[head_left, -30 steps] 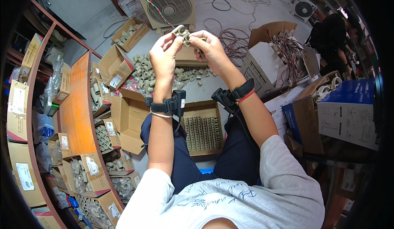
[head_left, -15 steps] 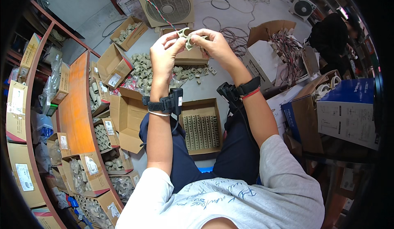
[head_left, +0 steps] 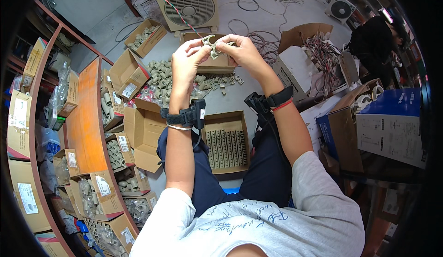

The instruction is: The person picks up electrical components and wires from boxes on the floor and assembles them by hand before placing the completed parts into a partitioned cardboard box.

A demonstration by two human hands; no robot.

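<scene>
Both hands are raised over the floor, close together, with several pale grey-green plastic pipe clips between them. My left hand pinches the clips from the left, thumb pressed against the fingers; an open C-shaped end sticks up above it. From the right, my right hand grips the same group with thumb and forefinger. Whether the clips are joined cannot be made out. Below, between my legs, a cardboard box holds neat rows of similar-looking small parts.
A loose heap of pipe fittings lies beyond my left forearm, beside an open carton. Left of it stands a shelf with boxes of fittings. A box fan is ahead; tangled wires fill a carton at right.
My hands have shifted very slightly to the right and down with the clips, which are tilted a little differently. The rest looks the same.
</scene>
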